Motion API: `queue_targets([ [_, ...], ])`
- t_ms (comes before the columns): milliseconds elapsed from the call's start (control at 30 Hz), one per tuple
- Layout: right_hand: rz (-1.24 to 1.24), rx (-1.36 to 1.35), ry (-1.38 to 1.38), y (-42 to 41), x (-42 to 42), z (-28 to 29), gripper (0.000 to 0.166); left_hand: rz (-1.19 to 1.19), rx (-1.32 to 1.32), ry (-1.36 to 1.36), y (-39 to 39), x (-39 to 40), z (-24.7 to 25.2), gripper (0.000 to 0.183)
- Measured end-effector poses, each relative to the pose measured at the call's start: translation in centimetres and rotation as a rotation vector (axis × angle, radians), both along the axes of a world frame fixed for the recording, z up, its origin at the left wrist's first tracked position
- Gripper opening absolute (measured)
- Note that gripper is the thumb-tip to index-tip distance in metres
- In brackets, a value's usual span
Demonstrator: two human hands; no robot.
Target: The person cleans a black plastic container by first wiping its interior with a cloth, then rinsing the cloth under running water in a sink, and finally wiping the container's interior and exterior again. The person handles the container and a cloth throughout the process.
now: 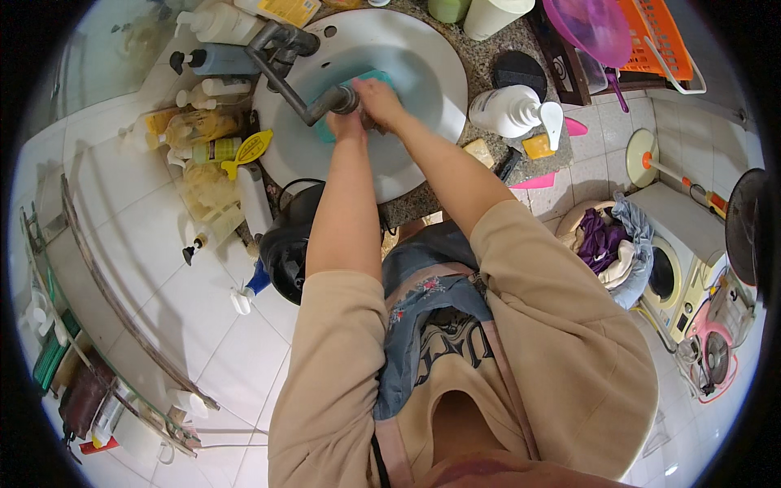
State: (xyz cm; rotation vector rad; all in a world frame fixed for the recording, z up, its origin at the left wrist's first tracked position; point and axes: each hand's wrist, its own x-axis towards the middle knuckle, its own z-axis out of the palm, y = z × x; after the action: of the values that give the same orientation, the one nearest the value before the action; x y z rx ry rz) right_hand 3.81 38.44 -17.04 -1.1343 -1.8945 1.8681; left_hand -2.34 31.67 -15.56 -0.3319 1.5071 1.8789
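Both my hands are over a white oval washbasin (427, 146), under the spout of a grey faucet (284, 82). My left hand (346, 125) is partly hidden by the spout's round end. Beside it, my right hand (378, 100) has its fingers bent close to the left one, and something dark and small shows between the two; what it is, I cannot tell. Beneath the hands lies a turquoise thing (381, 78) in the basin, perhaps a cloth or a shallow container, mostly covered by them.
Pump bottles (224, 60) and a yellow fish-shaped brush (249, 152) crowd the basin's left side. On the granite counter at right stand a white pump bottle (503, 111), a yellow soap bar (538, 147) and a black round pad (518, 72). A black appliance (287, 244) sits near my left forearm.
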Motion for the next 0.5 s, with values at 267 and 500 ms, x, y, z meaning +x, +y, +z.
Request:
queue_targets([
  [267, 0.099, -0.23, 0.012, 1.4, 3.9, 1.3, 0.042, -0.329, -0.376, -0.052, -1.3, -2.1, 3.5, 0.035],
  [500, 0.017, -0.108, 0.007, 1.3, 5.5, 2.3, 0.028, -0.179, -0.342, 0.064, -2.3, -2.3, 3.3, 0.036],
])
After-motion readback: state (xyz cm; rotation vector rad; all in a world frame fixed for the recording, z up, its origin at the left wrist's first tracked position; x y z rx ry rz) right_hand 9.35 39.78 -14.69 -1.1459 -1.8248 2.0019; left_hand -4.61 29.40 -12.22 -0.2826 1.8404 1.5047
